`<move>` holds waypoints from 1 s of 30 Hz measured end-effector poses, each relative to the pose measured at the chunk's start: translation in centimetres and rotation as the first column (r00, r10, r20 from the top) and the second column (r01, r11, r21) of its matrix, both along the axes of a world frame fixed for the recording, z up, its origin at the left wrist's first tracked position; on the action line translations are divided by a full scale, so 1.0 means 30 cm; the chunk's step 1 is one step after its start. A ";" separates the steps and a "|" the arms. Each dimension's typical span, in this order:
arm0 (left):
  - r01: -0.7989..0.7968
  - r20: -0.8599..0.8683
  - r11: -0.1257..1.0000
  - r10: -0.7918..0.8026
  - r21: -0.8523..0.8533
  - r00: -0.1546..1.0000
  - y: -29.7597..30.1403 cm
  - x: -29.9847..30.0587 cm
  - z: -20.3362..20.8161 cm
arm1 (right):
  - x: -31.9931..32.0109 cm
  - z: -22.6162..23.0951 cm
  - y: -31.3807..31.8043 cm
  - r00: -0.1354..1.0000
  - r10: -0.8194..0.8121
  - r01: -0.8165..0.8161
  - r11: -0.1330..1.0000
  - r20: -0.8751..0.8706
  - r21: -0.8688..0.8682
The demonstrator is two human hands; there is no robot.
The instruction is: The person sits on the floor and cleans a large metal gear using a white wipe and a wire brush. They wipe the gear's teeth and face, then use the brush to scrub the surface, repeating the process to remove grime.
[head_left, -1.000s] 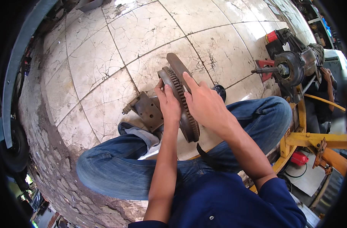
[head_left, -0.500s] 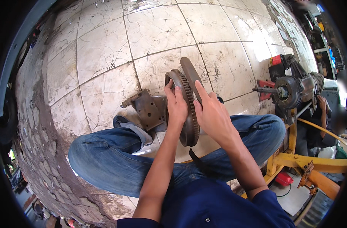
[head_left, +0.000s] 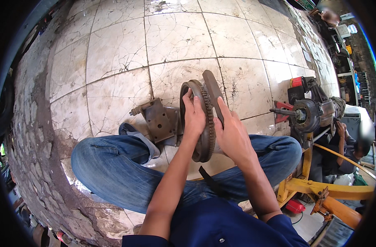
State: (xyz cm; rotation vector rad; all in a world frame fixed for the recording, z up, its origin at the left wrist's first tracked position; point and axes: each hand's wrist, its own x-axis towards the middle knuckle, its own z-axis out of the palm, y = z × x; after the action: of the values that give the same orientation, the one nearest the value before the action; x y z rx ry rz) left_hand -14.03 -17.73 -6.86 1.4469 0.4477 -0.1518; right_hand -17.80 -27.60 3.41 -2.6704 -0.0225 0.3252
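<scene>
A heavy flywheel (head_left: 203,142) with a toothed rim stands on edge between my knees, tilted slightly. My left hand (head_left: 194,117) grips its near-left rim, fingers curling over the edge into the hollow side. My right hand (head_left: 234,138) is closed round a long, flat brown bar (head_left: 214,89) with a bevelled far end. The bar lies close along the right side of the teeth; whether it touches them I cannot tell. Left of the flywheel, a greasy metal block (head_left: 159,123) with several bolt holes rests on the floor.
Cracked pale tiles (head_left: 179,37) cover the floor ahead. At the right stands a greasy axle assembly (head_left: 307,113) by a red stand (head_left: 281,112). A yellow steel frame (head_left: 332,187) and a red object (head_left: 295,206) lie nearer. Another person (head_left: 348,152) works at far right.
The view has shifted slightly. The bar has slid a little back toward me along the toothed rim with my right hand. My left hand keeps its hold on the flywheel.
</scene>
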 end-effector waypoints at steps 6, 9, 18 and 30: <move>-0.021 0.038 0.999 0.019 0.047 0.999 0.021 -0.028 -0.045 | -0.215 0.070 -0.026 1.000 -0.008 0.010 0.994 -0.017 0.105; -0.016 0.059 1.000 0.016 0.000 0.998 0.008 -0.042 -0.035 | -0.202 0.074 0.000 0.997 -0.041 0.045 0.996 -0.059 0.074; -0.003 -0.018 1.000 0.003 -0.008 1.000 0.045 0.017 -0.028 | -0.072 -0.006 0.004 0.998 0.024 -0.028 0.997 0.056 0.077; 0.053 0.054 0.999 -0.052 -0.003 0.997 0.006 -0.024 -0.019 | -0.024 -0.054 -0.054 0.996 -0.060 0.050 0.985 0.060 0.163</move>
State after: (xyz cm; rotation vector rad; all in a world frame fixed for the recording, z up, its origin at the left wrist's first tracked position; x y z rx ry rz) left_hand -14.75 -17.56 -7.43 1.4553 0.3654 -0.1557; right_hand -18.51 -29.23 1.79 -2.5146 0.0046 0.2096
